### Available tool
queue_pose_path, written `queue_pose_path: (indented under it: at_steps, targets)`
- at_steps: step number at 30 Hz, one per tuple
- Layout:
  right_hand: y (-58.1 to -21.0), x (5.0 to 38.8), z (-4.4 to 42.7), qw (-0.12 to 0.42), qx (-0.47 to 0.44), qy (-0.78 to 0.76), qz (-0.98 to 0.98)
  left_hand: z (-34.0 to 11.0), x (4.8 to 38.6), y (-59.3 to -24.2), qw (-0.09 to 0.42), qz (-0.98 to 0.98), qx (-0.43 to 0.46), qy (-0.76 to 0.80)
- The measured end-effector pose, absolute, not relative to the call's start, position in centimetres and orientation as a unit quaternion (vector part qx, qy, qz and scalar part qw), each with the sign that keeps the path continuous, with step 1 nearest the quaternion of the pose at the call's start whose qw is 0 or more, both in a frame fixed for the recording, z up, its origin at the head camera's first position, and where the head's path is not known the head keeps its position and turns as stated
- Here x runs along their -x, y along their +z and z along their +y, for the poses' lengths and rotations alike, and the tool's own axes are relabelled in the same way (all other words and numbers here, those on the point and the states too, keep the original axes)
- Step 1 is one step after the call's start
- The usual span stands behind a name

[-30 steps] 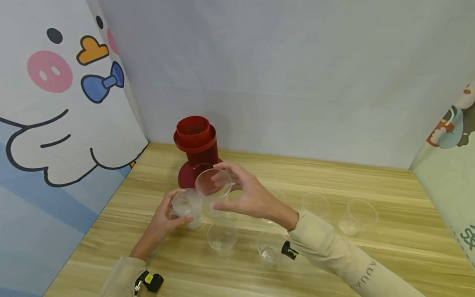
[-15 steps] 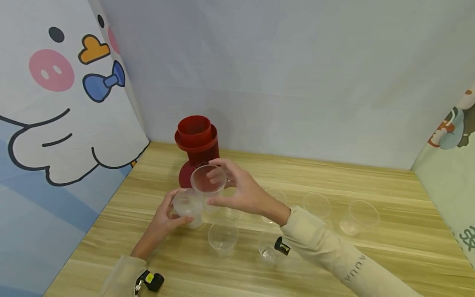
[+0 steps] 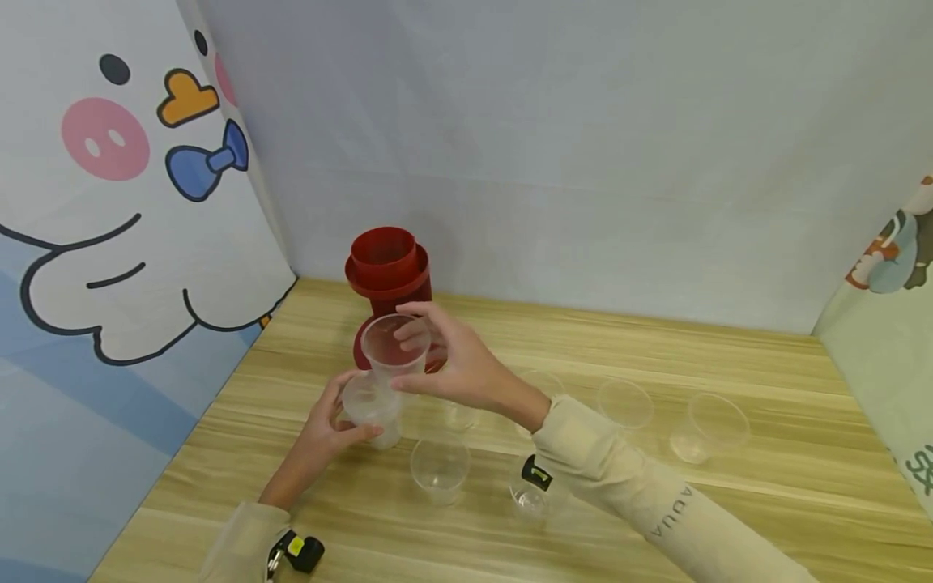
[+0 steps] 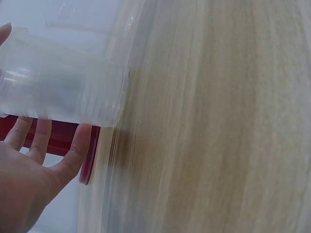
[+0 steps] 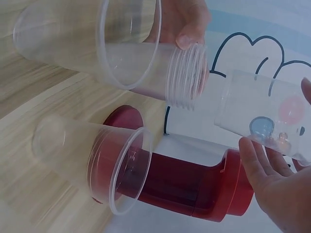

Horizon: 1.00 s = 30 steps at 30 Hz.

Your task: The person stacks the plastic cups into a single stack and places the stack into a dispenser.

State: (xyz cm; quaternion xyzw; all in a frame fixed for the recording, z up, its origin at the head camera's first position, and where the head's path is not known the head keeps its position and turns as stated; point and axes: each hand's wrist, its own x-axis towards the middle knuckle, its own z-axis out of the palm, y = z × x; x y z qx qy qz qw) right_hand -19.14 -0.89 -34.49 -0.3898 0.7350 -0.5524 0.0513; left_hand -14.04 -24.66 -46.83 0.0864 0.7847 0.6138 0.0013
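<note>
In the head view, my left hand (image 3: 321,437) grips a stack of clear plastic cups (image 3: 381,433) that stands upright on the table. Several rims lie close together at the stack's mouth (image 5: 187,80) in the right wrist view. My right hand (image 3: 466,368) holds a single clear plastic cup (image 3: 385,350) by its side, between thumb and fingers. This cup is over the stack's mouth, its base near the rims. A small gap shows between cup and stack in the right wrist view.
A red plastic stand (image 3: 389,279) with a round base and open top is just behind the hands. Several clear cups, such as the front cup (image 3: 440,471) and the far-right cup (image 3: 717,425), stand on the wooden table (image 3: 729,534). Printed cloth walls enclose it.
My right hand has moved left and slightly away from me with its cup, bringing it over the stack. My left hand and the stack have stayed in place.
</note>
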Motion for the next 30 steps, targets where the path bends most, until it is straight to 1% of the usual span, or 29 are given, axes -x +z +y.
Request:
queue_pose_path:
  at_steps: [15, 30]
  targets:
    - [-34.6, 19.6, -2.4, 0.058, 0.392, -0.545, 0.739, -24.6, 14.0, -46.7, 0.010, 0.789, -0.079, 0.610]
    - [-35.7, 19.7, -3.7, 0.073, 0.389, -0.536, 0.746, -24.8, 14.2, -47.1, 0.019, 0.783, -0.083, 0.616]
